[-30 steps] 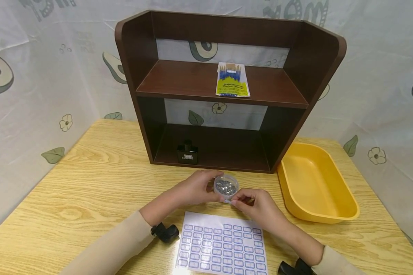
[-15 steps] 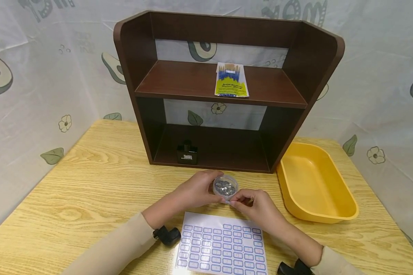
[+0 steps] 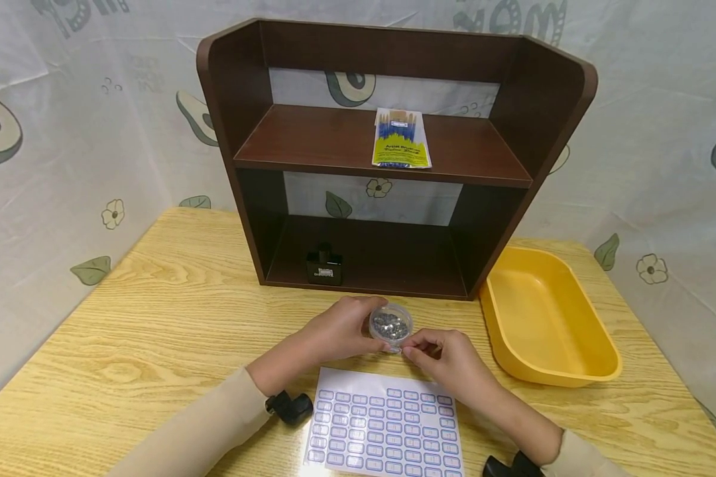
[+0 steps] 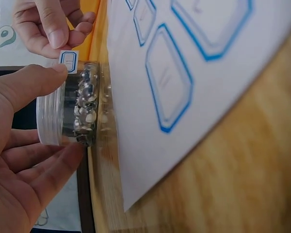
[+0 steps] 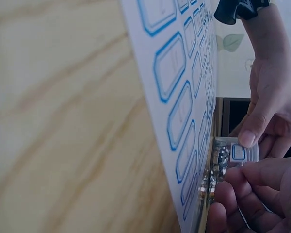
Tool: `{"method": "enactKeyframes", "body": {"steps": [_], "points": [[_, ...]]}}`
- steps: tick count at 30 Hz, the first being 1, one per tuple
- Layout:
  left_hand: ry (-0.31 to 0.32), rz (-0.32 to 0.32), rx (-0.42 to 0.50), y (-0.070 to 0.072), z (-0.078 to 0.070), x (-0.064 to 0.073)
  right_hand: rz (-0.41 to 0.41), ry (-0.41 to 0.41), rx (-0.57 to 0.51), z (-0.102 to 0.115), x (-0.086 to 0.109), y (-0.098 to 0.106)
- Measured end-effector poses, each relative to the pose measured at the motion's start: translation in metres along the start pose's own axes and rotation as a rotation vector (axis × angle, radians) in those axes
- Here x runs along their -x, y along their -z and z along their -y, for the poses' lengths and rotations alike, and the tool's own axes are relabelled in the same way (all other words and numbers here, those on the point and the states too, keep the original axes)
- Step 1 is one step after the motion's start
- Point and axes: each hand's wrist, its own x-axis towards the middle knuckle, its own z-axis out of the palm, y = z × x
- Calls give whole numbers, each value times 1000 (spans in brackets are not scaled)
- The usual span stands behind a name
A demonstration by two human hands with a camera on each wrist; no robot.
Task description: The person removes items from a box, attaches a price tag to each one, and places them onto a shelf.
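Note:
My left hand (image 3: 346,328) grips a small clear round jar (image 3: 392,324) by its sides, on the table in front of the shelf. Silvery metal pieces show inside it, and the left wrist view shows the ridged clear lid (image 4: 49,119). A small blue-bordered sticker label (image 4: 68,62) lies at the jar's side, beside the left thumb. My right hand (image 3: 447,358) is close against the jar, thumb and forefinger pinching the label's edge. Below both hands lies a sheet of blue-bordered labels (image 3: 377,427), with a few spots bare.
Behind the jar stands a dark brown shelf (image 3: 382,173). It holds a pack of artist brushes (image 3: 402,140) above and a black bottle (image 3: 324,268) below. A yellow tray (image 3: 549,318) stands at right on the wooden table (image 3: 155,331).
The right fingertips have shifted very slightly at the label. The left hand and the jar have stayed in place.

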Motion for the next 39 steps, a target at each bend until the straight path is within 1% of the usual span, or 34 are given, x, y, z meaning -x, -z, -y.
{"method": "enactKeyframes", "body": {"steps": [4,8,10,12,15,18,22,24,28,32,39], "points": [[5,3,6,0,1,0,-41,16,19,-2,0,2],[14,8,19,1,-1,0,-71,-8,14,-1,0,4],[21,13,20,2,-2,0,-71,-23,0,0,-1,5],[30,20,17,3,-2,0,-51,-35,-10,1,-3,5],[39,29,11,3,-3,0,1,-25,-8,2,-5,5],[37,36,18,4,-3,0,55,-6,27,4,-8,3],[26,39,17,4,-3,0,76,18,101,8,-12,0],[25,40,10,5,-3,0,84,15,133,10,-14,-1],[31,49,-12,4,-2,-1,110,5,163,12,-18,0],[35,60,-17,5,-1,-2,129,9,164,11,-21,4],[7,61,-6,6,-1,-1,159,35,149,7,-24,8]]}}
